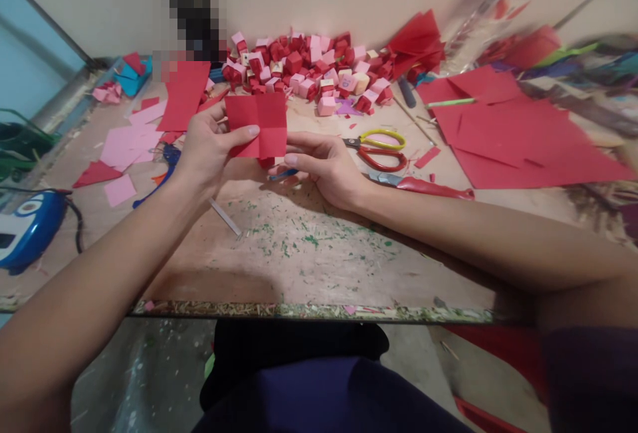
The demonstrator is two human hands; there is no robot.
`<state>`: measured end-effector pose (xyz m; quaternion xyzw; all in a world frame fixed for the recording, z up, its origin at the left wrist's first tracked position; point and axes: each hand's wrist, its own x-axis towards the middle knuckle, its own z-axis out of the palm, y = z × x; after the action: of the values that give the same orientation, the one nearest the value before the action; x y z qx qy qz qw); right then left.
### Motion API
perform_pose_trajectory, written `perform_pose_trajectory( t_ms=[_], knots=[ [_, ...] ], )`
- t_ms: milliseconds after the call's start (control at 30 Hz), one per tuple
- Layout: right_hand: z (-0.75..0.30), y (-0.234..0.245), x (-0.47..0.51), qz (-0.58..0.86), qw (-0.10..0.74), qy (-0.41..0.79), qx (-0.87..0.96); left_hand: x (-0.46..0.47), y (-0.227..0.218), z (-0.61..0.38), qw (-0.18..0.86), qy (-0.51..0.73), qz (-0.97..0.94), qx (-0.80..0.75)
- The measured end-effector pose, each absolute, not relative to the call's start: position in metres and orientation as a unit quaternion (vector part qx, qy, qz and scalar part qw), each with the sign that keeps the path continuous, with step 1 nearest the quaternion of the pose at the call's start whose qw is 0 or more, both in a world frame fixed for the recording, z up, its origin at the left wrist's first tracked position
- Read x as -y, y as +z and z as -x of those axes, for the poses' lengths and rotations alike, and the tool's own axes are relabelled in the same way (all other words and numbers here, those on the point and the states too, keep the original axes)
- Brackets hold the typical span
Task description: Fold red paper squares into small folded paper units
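Observation:
My left hand [207, 144] pinches a small red paper square [272, 121], thumb on its face and fingers behind. Crease lines cross the paper, and a bit of red shows below its lower edge. At the square's lower right corner, my right hand [321, 166] is closed, thumb and forefinger at the edge. A narrow blue thing [283, 174] shows under the right fingers; whether they hold it I cannot tell. Just beyond that hand lie scissors [381, 151] with one yellow and one red handle loop, and a red-handled cutter [423, 186].
Folded red and pink paper blocks [319, 64] are heaped at the back. Large red sheets [523, 134] lie on the right, pink sheets [130, 146] on the left. A blue-and-white device [32, 230] sits at the left edge. Green scraps [309, 240] litter the tabletop [299, 280].

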<state>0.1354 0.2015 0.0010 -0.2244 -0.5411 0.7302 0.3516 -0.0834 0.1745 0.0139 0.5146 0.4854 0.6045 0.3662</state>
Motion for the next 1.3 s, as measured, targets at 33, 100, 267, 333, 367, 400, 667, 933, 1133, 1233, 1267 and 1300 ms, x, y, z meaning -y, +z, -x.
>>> perform_pose_trajectory(
  t_ms=[33, 100, 267, 333, 367, 400, 667, 933, 1133, 1233, 1267, 1300],
  knots=[
    [-0.135, 0.001, -0.202, 0.223, 0.351, 0.73, 0.542, -0.174, 0.014, 0.084, 0.365, 0.604, -0.515, -0.486],
    [-0.135, 0.001, -0.201, 0.218, 0.353, 0.728, 0.546, -0.174, 0.014, 0.084, 0.363, 0.6, -0.518, -0.49],
    [-0.134, 0.001, -0.2, 0.215, 0.362, 0.722, 0.549, -0.173, 0.015, 0.083, 0.353, 0.592, -0.522, -0.502],
    [-0.134, 0.001, -0.199, 0.221, 0.363, 0.72, 0.549, -0.174, 0.015, 0.083, 0.356, 0.597, -0.517, -0.499],
    [-0.134, 0.002, -0.199, 0.225, 0.363, 0.718, 0.549, -0.174, 0.015, 0.083, 0.361, 0.602, -0.514, -0.494],
    [-0.134, 0.002, -0.199, 0.23, 0.364, 0.715, 0.551, -0.174, 0.015, 0.083, 0.366, 0.606, -0.511, -0.488],
    [-0.134, 0.001, -0.202, 0.238, 0.366, 0.695, 0.571, -0.17, 0.015, 0.077, 0.378, 0.613, -0.52, -0.459],
    [-0.131, -0.003, -0.202, 0.229, 0.385, 0.686, 0.573, -0.165, 0.016, 0.076, 0.401, 0.571, -0.555, -0.453],
    [-0.133, -0.002, -0.204, 0.243, 0.36, 0.687, 0.582, -0.157, 0.021, 0.069, 0.415, 0.573, -0.555, -0.437],
    [-0.134, -0.003, -0.204, 0.243, 0.36, 0.686, 0.583, -0.153, 0.024, 0.067, 0.426, 0.569, -0.553, -0.436],
    [-0.133, -0.003, -0.203, 0.244, 0.363, 0.684, 0.584, -0.153, 0.024, 0.067, 0.428, 0.565, -0.556, -0.434],
    [-0.133, -0.003, -0.203, 0.245, 0.366, 0.682, 0.583, -0.153, 0.025, 0.067, 0.431, 0.559, -0.56, -0.433]
  ],
)
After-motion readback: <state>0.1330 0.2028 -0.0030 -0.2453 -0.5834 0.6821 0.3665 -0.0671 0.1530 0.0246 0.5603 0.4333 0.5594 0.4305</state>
